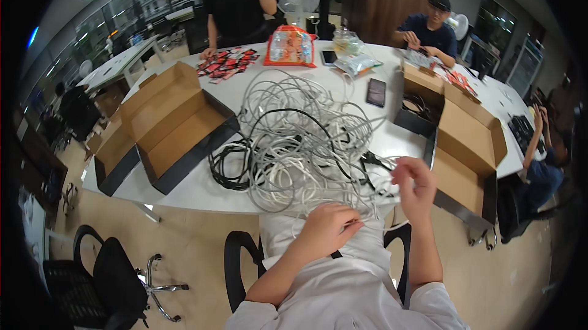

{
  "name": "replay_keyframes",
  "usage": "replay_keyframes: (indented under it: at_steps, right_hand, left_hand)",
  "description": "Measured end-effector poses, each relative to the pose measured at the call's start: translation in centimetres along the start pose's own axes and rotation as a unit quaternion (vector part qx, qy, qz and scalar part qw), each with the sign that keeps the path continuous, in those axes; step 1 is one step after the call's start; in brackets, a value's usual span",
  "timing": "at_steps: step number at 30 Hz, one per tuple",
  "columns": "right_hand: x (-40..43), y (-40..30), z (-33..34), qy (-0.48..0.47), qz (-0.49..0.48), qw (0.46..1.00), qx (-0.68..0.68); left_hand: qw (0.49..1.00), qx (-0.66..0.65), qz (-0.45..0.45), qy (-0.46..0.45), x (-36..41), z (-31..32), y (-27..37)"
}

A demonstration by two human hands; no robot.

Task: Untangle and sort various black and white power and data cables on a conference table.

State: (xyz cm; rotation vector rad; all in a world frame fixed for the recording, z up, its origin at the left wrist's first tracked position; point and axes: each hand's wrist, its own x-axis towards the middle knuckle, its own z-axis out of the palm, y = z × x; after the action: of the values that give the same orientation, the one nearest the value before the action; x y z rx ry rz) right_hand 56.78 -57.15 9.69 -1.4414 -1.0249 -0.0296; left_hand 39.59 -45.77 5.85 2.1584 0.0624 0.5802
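Observation:
A large tangle of grey and white cables [305, 146] lies on the white table [183, 199] in front of me, with black cables [229, 164] mixed into it on the left. My left hand [328, 226] is at the table's near edge, its thumb and fingers closed on a white cable [386, 228] that runs off to the right. Raised at the right of the tangle, my right hand [417, 185] has bent fingers beside white cable strands; whether it grips one is unclear. A black plug [371, 159] lies just left of its fingertips.
Open cardboard boxes stand at the left [183, 141] and right [464, 174]; one at the right holds a coiled black cable [415, 106]. Farther back are red packets [227, 64], an orange bag [291, 46] and phones [375, 92]. Several people sit or stand around the table.

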Motion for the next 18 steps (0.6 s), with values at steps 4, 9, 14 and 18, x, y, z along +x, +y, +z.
replay_keyframes:
  at_steps: [4,9,14,18]
  right_hand:
    - [4.2,-2.9,3.6,0.013,-0.040,0.998,0.041]
    - [10.6,-5.4,11.5,-0.182,-0.196,0.957,-0.115]
    - [10.0,-2.6,23.3,-0.441,-0.366,0.811,-0.118]
    - [6.0,3.3,29.5,-0.532,-0.342,0.744,-0.216]
  left_hand:
    - [0.991,0.106,-0.013,0.086,2.4,1.6,-3.6]
    - [0.992,0.072,-0.012,0.104,4.0,1.6,-5.3]
    - [0.988,0.092,0.053,0.112,3.3,1.7,-5.9]
    - [0.979,0.147,0.078,0.114,2.3,2.0,-6.5]
